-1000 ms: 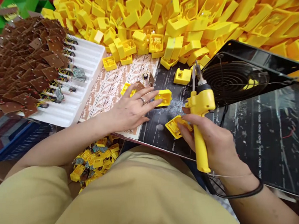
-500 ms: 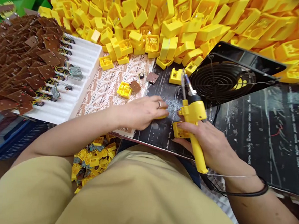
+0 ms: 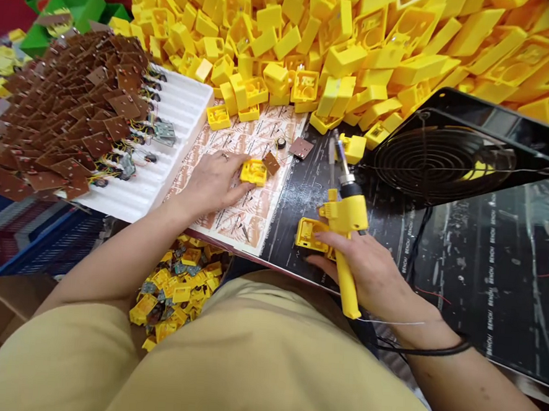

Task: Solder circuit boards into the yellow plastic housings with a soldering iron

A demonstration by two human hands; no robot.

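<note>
My left hand [image 3: 215, 180] reaches over the patterned sheet, its thumb and fingers on either side of a small yellow case [image 3: 253, 172]. A brown circuit board [image 3: 271, 163] leans at that case's right edge. My right hand [image 3: 368, 264] is wrapped round a yellow soldering gun [image 3: 348, 253], its metal tip pointing up and away. The same hand's thumb and fingers also hold an open yellow housing [image 3: 310, 234] over the black mat. Another brown board [image 3: 301, 147] and a small round black part [image 3: 281, 143] lie beyond.
Yellow housings [image 3: 266, 31] are heaped along the back. A black fan [image 3: 431, 153] stands at the right. Brown boards [image 3: 75, 113] are piled on a white ribbed tray [image 3: 172, 125] at the left. More yellow parts [image 3: 181, 286] lie below the table edge.
My left hand has moved left from the black mat to the yellow case on the sheet. My right hand, with the gun and housing, has shifted slightly left. The camera view has shifted.
</note>
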